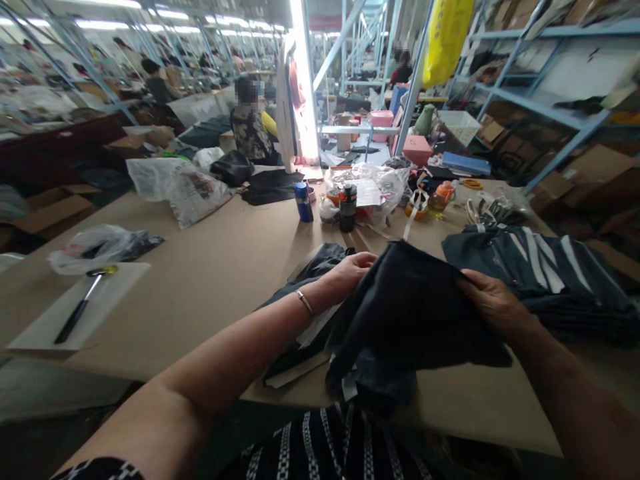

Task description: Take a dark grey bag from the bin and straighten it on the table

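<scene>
Both of my hands hold a dark piece of fabric [410, 313] at the near edge of a brown worktable [220, 267]. My left hand [350, 270], with a thin bracelet at the wrist, grips the cloth's upper left edge. My right hand [493, 303] pinches its right side, fingers closed on the cloth. The fabric bunches between the hands and hangs over the table edge toward my lap. More dark pieces with white strips lie under it at the left. A stack of dark garments with white stripes [540, 273] lies just right of my right hand.
A blue bottle [303, 201] and a black bottle [347, 208] stand mid-table by plastic bags [190, 190]. A white board with a long-handled tool [80, 307] lies at the left. Scissors and small items sit far right. A seated person [250, 127] works beyond the table; shelving rises at the right.
</scene>
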Available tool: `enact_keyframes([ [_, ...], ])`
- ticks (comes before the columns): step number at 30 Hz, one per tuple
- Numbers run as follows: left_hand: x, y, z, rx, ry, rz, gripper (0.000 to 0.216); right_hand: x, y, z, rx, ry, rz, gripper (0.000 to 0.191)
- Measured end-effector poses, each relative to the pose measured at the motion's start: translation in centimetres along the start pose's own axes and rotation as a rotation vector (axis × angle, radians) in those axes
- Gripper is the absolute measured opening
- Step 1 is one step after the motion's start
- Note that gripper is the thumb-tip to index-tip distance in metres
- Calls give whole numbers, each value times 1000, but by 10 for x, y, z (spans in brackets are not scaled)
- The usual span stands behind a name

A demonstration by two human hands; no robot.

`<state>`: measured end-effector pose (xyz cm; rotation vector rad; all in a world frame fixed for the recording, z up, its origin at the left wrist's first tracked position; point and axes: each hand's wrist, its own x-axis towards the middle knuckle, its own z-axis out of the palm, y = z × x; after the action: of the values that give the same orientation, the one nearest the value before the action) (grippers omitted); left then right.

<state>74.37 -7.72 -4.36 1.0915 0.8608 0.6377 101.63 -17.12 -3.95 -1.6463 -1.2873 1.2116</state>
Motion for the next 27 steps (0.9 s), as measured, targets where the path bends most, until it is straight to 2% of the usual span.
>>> enact_keyframes([
  [3,-10,-46,-19,254,90,-135,19,-20,64,-65,-66,299,191,37],
  [4,-15,-63,-28,337,102,-188,17,-25,85,-83,-160,407,220,37],
  [5,-22,-82,-35,399,107,-234,16,-30,104,-97,-343,560,228,36],
  [7,-34,-117,-48,520,124,-317,16,-33,130,-102,-604,700,150,43],
  [8,-38,-133,-51,580,124,-344,17,-33,135,-90,-665,706,108,46],
  [10,-42,-160,-52,692,108,-382,16,-25,132,-41,-576,569,48,47],
  [12,-40,-178,-48,780,84,-409,15,-12,121,31,-374,272,40,43],
  [14,-34,-189,-41,852,85,-429,15,6,114,104,-270,35,-51,37],
  [15,-31,-192,-38,883,97,-431,17,15,115,136,-223,-65,-9,34],
  [17,-26,-196,-33,938,132,-418,24,32,125,183,-168,-89,163,33],
  [19,-23,-197,-29,986,145,-398,36,46,141,206,-181,-37,279,34],
  [23,-22,-197,-19,1084,128,-385,59,65,161,216,-163,-1,426,27],
  [27,-20,-193,-13,1094,121,-353,50,77,159,218,-111,15,448,15],
])
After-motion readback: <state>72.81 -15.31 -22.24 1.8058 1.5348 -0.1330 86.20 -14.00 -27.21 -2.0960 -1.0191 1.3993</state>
